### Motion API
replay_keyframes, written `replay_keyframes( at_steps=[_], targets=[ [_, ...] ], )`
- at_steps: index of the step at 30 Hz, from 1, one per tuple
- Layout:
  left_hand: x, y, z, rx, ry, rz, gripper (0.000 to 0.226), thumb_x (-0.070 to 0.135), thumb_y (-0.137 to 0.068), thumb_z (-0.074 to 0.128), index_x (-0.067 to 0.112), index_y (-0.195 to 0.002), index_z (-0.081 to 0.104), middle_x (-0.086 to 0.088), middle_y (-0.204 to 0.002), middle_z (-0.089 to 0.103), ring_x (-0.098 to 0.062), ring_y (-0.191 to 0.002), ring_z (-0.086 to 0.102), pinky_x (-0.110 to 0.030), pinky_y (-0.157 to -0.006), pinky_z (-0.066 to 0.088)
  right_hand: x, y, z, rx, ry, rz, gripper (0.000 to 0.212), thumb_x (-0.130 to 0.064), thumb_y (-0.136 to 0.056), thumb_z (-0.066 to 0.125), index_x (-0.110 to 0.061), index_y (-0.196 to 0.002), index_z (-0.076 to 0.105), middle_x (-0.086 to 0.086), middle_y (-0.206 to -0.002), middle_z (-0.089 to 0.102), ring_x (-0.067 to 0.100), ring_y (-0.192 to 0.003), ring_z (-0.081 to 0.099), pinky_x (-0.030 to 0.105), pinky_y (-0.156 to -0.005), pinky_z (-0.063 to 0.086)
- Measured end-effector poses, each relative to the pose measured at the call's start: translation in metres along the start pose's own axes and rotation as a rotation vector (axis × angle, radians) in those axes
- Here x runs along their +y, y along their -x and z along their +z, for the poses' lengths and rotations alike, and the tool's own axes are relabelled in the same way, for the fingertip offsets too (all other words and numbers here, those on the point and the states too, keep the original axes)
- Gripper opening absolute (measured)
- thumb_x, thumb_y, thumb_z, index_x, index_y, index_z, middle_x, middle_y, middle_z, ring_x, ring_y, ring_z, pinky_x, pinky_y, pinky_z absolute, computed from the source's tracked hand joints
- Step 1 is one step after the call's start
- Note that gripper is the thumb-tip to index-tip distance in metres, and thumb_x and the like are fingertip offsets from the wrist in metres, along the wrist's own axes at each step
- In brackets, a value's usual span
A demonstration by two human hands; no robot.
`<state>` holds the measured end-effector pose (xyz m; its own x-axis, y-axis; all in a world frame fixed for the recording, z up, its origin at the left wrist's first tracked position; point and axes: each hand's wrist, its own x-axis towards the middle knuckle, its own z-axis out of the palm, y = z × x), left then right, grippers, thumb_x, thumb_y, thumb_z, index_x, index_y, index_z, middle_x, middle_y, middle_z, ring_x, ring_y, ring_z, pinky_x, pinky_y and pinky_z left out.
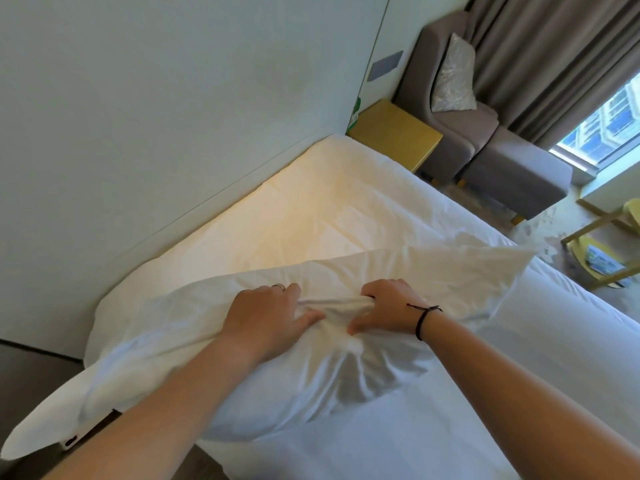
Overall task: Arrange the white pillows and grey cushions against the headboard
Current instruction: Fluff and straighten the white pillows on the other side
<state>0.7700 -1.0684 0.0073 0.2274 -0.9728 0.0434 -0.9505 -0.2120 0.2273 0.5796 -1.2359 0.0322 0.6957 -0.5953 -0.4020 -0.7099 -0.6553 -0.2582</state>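
A large white pillow (194, 344) lies across the near part of the white bed (346, 209), its left end hanging past the bed's edge. My left hand (266, 315) and my right hand (388, 306) sit close together on its upper middle, each with fingers closed on a bunch of the pillowcase fabric. The pale headboard panel (156, 116) rises behind the bed on the left, and the strip of bed along it is bare. A grey patterned cushion (453, 76) leans upright in the armchair at the top right, far from both hands.
A yellow bedside table (394, 133) stands at the bed's far corner. Beyond it are a grey armchair (446, 133) with a footstool (519, 174), brown curtains and a window. A yellow wooden stand (602, 251) is on the floor at right.
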Motion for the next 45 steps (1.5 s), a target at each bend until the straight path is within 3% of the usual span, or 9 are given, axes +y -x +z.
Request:
replay_keyframes(
  at_steps=[8, 12, 16, 22, 26, 30, 34, 37, 45],
  targets=[
    [-0.022, 0.002, -0.013, -0.140, 0.130, -0.010, 0.064, 0.086, -0.080, 0.017, 0.027, -0.070, 0.040, 0.010, -0.066, 0.053, -0.008, -0.060, 0.049, -0.030, -0.051, 0.030, 0.011, 0.011, -0.034, -0.201, -0.156, -0.017, 0.055, -0.073, -0.062, 0.074, -0.022, -0.071, 0.053, -0.010, -0.068, 0.052, 0.007, -0.056, 0.044, 0.023, -0.055, 0.035],
    [-0.022, 0.005, -0.024, -0.255, 0.207, -0.019, 0.058, 0.081, -0.080, 0.036, 0.025, -0.067, 0.043, 0.008, -0.067, 0.054, -0.010, -0.061, 0.050, -0.031, -0.051, 0.029, 0.016, 0.024, -0.044, -0.236, -0.265, -0.006, 0.037, -0.059, -0.081, 0.068, -0.022, -0.082, 0.070, -0.005, -0.074, 0.062, 0.005, -0.062, 0.051, 0.024, -0.063, 0.042],
    [-0.027, 0.013, -0.042, -0.323, 0.314, -0.012, 0.059, 0.080, -0.072, 0.054, 0.023, -0.064, 0.043, 0.007, -0.066, 0.054, -0.011, -0.058, 0.048, -0.030, -0.052, 0.030, 0.019, 0.037, -0.059, -0.233, -0.211, -0.049, 0.028, -0.036, -0.088, 0.068, -0.018, -0.067, 0.065, -0.010, -0.056, 0.052, 0.003, -0.048, 0.041, 0.023, -0.055, 0.038],
    [-0.023, 0.024, -0.065, -0.265, 0.239, -0.135, 0.032, 0.061, -0.084, 0.058, 0.030, -0.080, 0.052, 0.013, -0.078, 0.058, -0.010, -0.074, 0.054, -0.031, -0.058, 0.035, 0.024, 0.043, -0.059, 0.220, -0.011, -0.078, 0.011, -0.039, -0.092, 0.061, -0.031, -0.091, 0.069, -0.011, -0.098, 0.059, 0.013, -0.088, 0.054, 0.034, -0.082, 0.046],
    [-0.019, 0.045, -0.066, -0.082, -0.147, -0.289, 0.034, 0.053, -0.092, 0.049, 0.038, -0.122, 0.044, 0.009, -0.104, 0.066, -0.020, -0.099, 0.059, -0.037, -0.078, 0.039, 0.017, 0.040, -0.024, 0.531, 0.402, -0.064, 0.015, -0.023, -0.093, 0.051, -0.025, -0.093, 0.066, -0.004, -0.091, 0.052, 0.019, -0.079, 0.048, 0.034, -0.073, 0.042],
    [-0.010, 0.078, -0.054, 0.149, -0.198, -0.320, 0.040, 0.041, -0.097, 0.044, 0.026, -0.135, 0.050, -0.001, -0.137, 0.055, -0.025, -0.123, 0.050, -0.043, -0.099, 0.036, 0.007, 0.040, 0.021, 0.621, 0.196, -0.062, 0.019, -0.024, -0.094, 0.051, -0.018, -0.110, 0.059, 0.001, -0.098, 0.061, 0.024, -0.080, 0.057, 0.035, -0.071, 0.045],
    [-0.004, 0.100, -0.041, 0.047, -0.202, -0.302, 0.048, 0.047, -0.102, 0.028, 0.026, -0.144, 0.039, -0.001, -0.159, 0.028, -0.021, -0.146, 0.023, -0.047, -0.119, 0.014, 0.003, 0.043, 0.043, 0.470, -0.023, -0.104, 0.039, -0.052, -0.095, 0.034, -0.025, -0.111, 0.057, -0.004, -0.108, 0.063, 0.023, -0.100, 0.060, 0.033, -0.084, 0.041],
    [0.002, 0.098, -0.037, -0.035, -0.140, -0.295, 0.063, 0.056, -0.099, 0.025, 0.025, -0.153, 0.022, 0.003, -0.163, 0.017, -0.016, -0.150, 0.010, -0.046, -0.122, 0.001, 0.010, 0.046, 0.049, 0.346, -0.006, -0.106, 0.063, -0.066, -0.087, 0.041, -0.028, -0.137, 0.043, -0.006, -0.138, 0.053, 0.019, -0.123, 0.049, 0.036, -0.106, 0.033],
    [-0.018, 0.074, -0.038, 0.001, -0.118, -0.323, 0.080, 0.076, -0.085, 0.036, 0.023, -0.146, 0.038, 0.007, -0.140, 0.052, -0.015, -0.133, 0.042, -0.040, -0.117, 0.023, 0.005, 0.025, 0.037, 0.289, 0.039, -0.029, 0.057, -0.060, -0.088, 0.046, -0.030, -0.136, 0.046, -0.007, -0.132, 0.054, 0.020, -0.117, 0.051, 0.036, -0.104, 0.033]
  ],
)
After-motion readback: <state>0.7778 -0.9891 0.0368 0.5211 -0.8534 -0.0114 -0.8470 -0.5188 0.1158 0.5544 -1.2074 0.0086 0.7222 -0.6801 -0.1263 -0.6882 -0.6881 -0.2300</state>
